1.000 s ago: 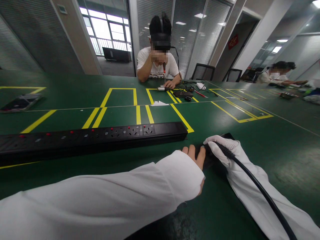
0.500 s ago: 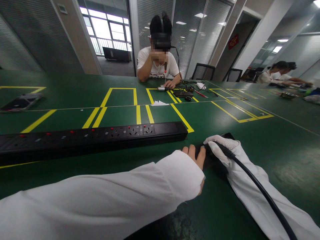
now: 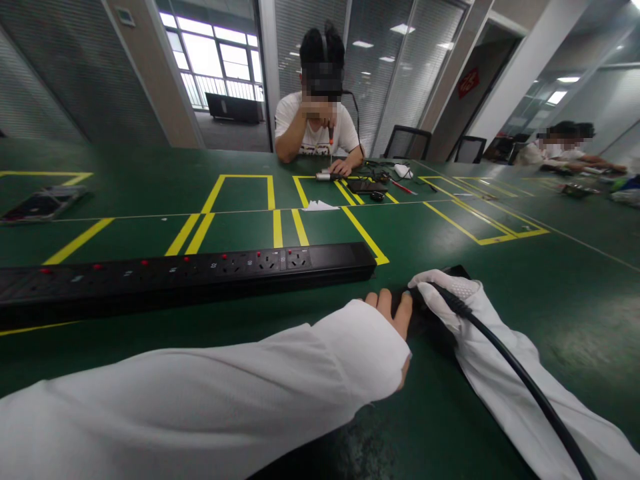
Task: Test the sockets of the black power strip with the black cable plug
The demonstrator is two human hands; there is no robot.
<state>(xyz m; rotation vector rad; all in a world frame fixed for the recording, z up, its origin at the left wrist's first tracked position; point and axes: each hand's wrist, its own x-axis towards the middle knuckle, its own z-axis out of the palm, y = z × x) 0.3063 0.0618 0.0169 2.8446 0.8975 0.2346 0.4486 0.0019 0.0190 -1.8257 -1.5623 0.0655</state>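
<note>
Most of the left hand (image 3: 393, 313) is hidden under its white sleeve; only the fingertips show, resting on a flat black object (image 3: 435, 313) on the green desk (image 3: 525, 293). The right hand (image 3: 443, 293), covered in white fabric, lies over that object too, so its shape stays unclear, and I cannot tell whether either hand grips it. A black cable (image 3: 505, 363) runs over the right forearm. The power strip (image 3: 190, 270) lies just beyond, cut off at the left; bare desk opens to the right.
</note>
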